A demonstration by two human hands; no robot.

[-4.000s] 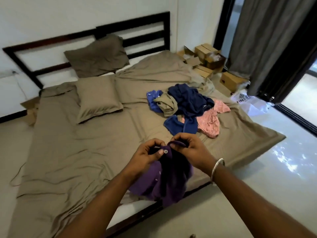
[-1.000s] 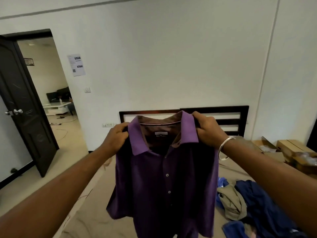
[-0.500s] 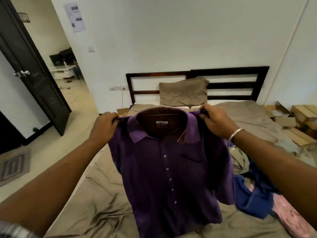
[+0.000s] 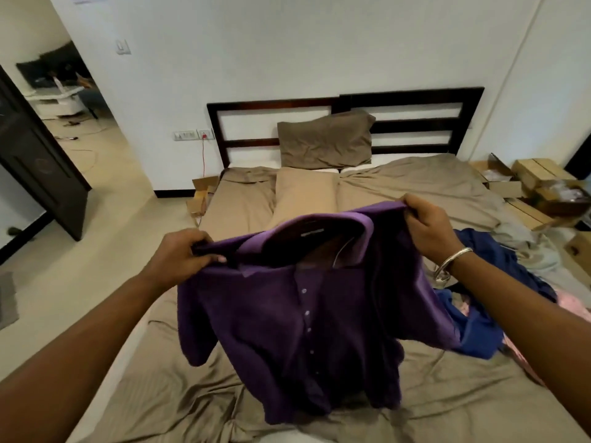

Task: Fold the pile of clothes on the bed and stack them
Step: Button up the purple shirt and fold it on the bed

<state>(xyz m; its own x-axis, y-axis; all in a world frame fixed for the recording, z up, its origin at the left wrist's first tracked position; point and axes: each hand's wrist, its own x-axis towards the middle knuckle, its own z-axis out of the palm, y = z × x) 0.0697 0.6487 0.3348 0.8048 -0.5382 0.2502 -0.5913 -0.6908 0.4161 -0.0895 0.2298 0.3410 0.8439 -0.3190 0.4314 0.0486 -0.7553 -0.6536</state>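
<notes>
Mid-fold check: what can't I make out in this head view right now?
- Clothes pile: partly hidden behind the right hand, its arm and the purple shirt; garment count unclear.
- Collar label: too small to read.
- Shirt's back: faces away.
- Left hand fingertips: buried in fabric.

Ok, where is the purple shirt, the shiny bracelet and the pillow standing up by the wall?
purple shirt (image 4: pixel 300 330): head view, on its buttoned front.
bracelet (image 4: pixel 452 262): head view, on the silver band at the right wrist.
pillow (image 4: pixel 326 140): head view, on the middle of its brown cover, leaning on the headboard.
</notes>
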